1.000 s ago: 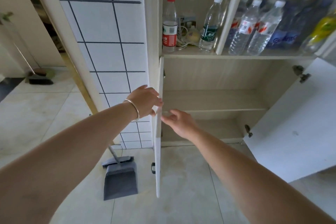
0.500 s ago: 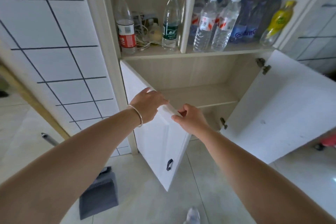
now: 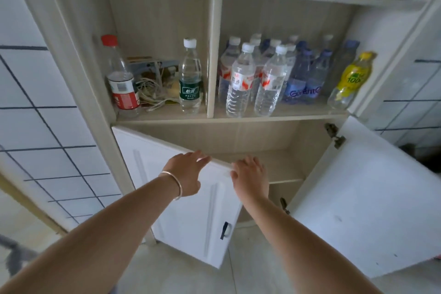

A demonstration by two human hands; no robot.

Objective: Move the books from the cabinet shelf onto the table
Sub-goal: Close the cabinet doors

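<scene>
Hands are seen at the top edge of the left cabinet door (image 3: 191, 210) in the head view. The left hand (image 3: 186, 174), with a bangle (image 3: 175, 185) at the wrist, is laid on the outer face of this door near its top edge, the fingers nearly straight and reaching over the edge; nothing is gripped by it. The right hand (image 3: 250, 179) is placed at the upper free corner of the same door, its fingers stretched over the edge and its thumb on the front face; whether the edge is really pinched cannot be told. The left door is half open, and the right cabinet door (image 3: 362, 203) is swung wide. The lower shelf (image 3: 274, 167) behind the doors is seen as bare wood, and no books are visible in this view. On the upper shelf (image 3: 274, 116), a red-capped bottle (image 3: 120, 79) is stood at the left end, a green-label bottle (image 3: 189, 79) near the divider, clear water bottles (image 3: 253, 79) in the right compartment, and a yellow bottle (image 3: 353, 79) at the right end.
</scene>
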